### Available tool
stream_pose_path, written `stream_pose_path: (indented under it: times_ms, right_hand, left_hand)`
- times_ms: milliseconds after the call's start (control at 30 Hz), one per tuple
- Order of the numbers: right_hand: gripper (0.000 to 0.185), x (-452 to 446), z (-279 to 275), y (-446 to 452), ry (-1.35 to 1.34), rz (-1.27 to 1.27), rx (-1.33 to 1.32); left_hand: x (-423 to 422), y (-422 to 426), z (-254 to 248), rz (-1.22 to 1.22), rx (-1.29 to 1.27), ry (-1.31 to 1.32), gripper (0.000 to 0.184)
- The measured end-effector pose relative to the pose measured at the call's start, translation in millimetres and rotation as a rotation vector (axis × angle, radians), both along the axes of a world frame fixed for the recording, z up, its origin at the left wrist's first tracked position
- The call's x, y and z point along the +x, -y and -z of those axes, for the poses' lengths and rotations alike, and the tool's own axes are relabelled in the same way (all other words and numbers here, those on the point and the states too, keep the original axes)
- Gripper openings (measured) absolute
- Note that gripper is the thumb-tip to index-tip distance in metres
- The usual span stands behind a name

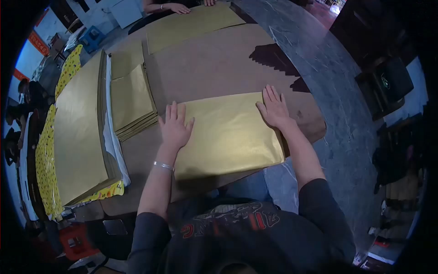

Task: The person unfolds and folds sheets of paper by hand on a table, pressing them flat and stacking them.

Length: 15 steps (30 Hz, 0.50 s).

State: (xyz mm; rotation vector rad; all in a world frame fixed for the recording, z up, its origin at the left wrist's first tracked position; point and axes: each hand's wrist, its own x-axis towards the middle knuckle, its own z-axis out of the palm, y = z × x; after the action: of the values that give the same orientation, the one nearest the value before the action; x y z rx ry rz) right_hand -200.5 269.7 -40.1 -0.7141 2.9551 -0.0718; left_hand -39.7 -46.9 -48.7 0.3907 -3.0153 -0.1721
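A sheet of gold paper (223, 137) lies on the brown table in front of me, its near edge rounded as if folded over. My left hand (175, 127) rests flat on its left edge, fingers spread and pointing away from me. At the far right corner, my right hand (274, 108) presses flat on the paper with fingers stretched out. Neither hand grips anything. Just left of my left hand is a stack of folded gold paper (131, 98), its layered edges showing.
A large pile of gold sheets (80, 132) lies at the left on yellow printed wrapping (48, 160). Across the brown table (200, 64), another person's hands (180, 8) rest by a gold sheet (196, 25). A blue stool (92, 37) and red stool (75, 242) stand on the floor.
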Motion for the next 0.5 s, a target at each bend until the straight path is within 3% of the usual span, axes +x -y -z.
stream_pose_path:
  times_ms: [67, 100, 167, 200, 300, 367, 500]
  right_hand:
    - [0.068, -4.6, -2.9, -2.7, 0.031, 0.015, 0.003]
    - [0.067, -8.5, 2.1, -4.6, 0.008, 0.007, -0.013]
    - [0.062, -12.9, -8.7, -4.3, -0.001, -0.045, -0.018]
    - [0.049, -26.5, 17.6, -13.6, -0.242, -0.204, -0.189]
    - [0.034, -27.4, -10.8, -1.6, -0.165, -0.251, -0.244]
    - [0.024, -42.2, -0.3, -4.7, -0.279, -0.369, -0.305]
    - [0.026, -37.7, -23.7, -6.9, -0.025, -0.196, -0.210]
  left_hand:
    - [4.0, -12.9, -2.3, -0.091, -0.023, 0.031, 0.063]
    - [9.9, -22.8, 5.9, 0.054, -0.078, -0.123, 0.064]
    - [29.7, -92.4, -44.1, 0.299, 0.043, -0.112, 0.068]
    - [39.1, -122.5, -38.1, 0.430, 0.120, -0.115, 0.070]
    - [57.1, -196.6, -20.5, 0.662, 0.204, -0.104, 0.072]
    - [60.0, -219.5, -5.2, 0.638, 0.165, -0.145, 0.069]
    - [61.3, -217.2, 5.0, 0.639, 0.150, -0.239, 0.063]
